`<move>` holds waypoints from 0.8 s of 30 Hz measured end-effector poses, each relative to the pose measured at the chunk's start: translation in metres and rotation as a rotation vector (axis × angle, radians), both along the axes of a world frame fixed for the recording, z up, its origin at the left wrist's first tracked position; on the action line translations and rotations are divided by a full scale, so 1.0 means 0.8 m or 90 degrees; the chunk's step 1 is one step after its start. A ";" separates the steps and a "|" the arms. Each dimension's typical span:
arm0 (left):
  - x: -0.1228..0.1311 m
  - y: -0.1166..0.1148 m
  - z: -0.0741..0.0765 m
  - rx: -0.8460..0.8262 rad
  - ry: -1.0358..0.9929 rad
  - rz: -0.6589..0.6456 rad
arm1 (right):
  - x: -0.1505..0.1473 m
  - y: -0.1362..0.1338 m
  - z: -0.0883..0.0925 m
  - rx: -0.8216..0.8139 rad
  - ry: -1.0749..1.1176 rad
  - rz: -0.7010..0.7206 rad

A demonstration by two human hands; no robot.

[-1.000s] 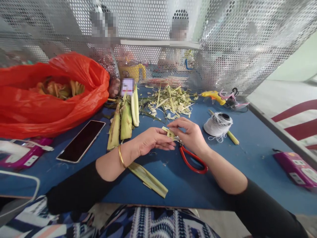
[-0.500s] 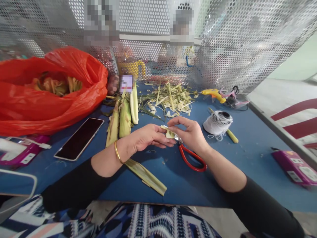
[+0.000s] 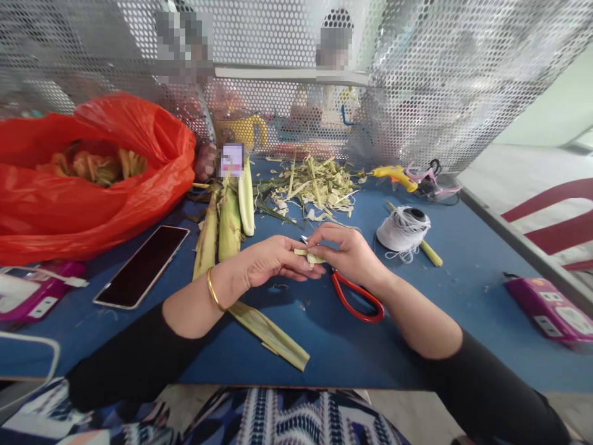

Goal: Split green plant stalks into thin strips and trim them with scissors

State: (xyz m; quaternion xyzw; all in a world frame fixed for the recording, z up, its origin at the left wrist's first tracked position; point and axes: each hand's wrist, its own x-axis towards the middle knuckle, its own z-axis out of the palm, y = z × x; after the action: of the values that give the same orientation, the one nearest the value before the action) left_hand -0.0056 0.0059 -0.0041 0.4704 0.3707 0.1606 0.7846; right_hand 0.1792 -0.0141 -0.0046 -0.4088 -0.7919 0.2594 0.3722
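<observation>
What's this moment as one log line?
left hand: holds pale plant piece | right hand: pinches same piece | red-handled scissors: under right hand | thread spool: right of hands

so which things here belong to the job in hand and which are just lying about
Likely in the job:
pale leaf piece, held by left hand and right hand
red-handled scissors, at the right hand
green husks

Probably just lying about:
phone
purple power strips
string spool and yellow glue gun, untouched
</observation>
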 end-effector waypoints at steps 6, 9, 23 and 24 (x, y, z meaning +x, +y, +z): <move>0.001 0.002 -0.001 -0.012 -0.013 0.024 | 0.000 0.000 0.006 0.024 -0.006 0.043; 0.003 0.001 -0.002 0.013 -0.031 0.088 | -0.001 -0.002 0.011 0.067 0.036 -0.005; 0.022 -0.018 0.010 0.075 -0.143 0.365 | -0.025 -0.019 -0.004 0.022 0.050 -0.309; 0.023 -0.019 0.010 0.070 -0.142 0.364 | -0.025 -0.019 -0.005 0.042 0.038 -0.314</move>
State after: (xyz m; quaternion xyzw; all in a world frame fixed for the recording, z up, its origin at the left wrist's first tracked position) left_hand 0.0125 -0.0093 0.0038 0.3681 0.3903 0.4450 0.7170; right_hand 0.1594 -0.0296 -0.0083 -0.5697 -0.6648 0.1462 0.4606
